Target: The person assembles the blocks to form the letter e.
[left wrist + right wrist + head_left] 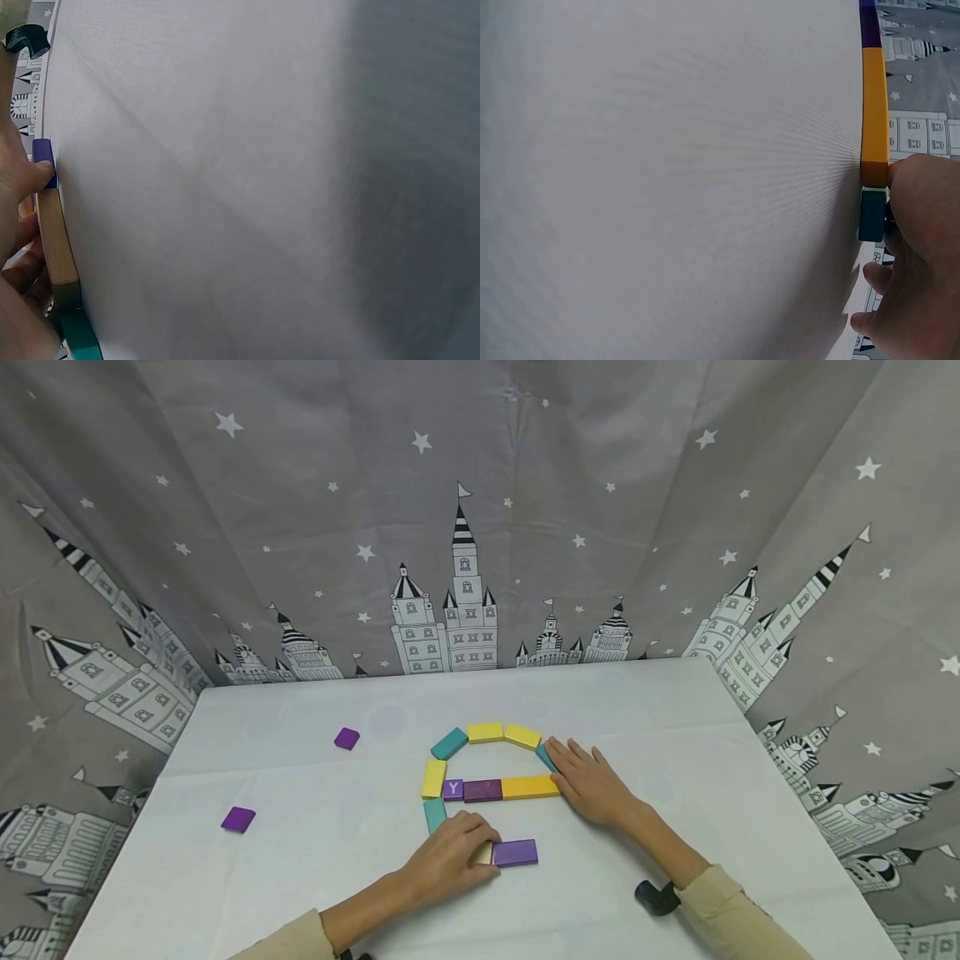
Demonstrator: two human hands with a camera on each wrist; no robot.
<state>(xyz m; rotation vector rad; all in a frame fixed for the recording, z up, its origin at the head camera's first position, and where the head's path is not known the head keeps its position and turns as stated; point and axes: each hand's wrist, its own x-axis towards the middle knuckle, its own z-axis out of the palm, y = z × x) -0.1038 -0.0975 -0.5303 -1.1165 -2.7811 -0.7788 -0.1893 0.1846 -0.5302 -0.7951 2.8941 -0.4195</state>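
Observation:
In the head view my left hand (450,856) pinches a bare wooden block (484,853) between thumb and fingers. A purple block (516,852) lies end to end with it, and the left wrist view has the thumb against this purple block's side. My right hand (592,783) lies with fingers extended over a teal block (547,757), partly covering it. Beside its thumb is the end of an orange block (529,787), in line with a dark purple block (482,791) and a small block marked Y (453,790).
Yellow blocks (485,733) and a teal block (449,743) curve round the top. A yellow block (433,779) and another teal block (435,815) run down the left side. Two purple pieces, one farther (347,738) and one nearer (238,819), lie apart on the white table (300,777).

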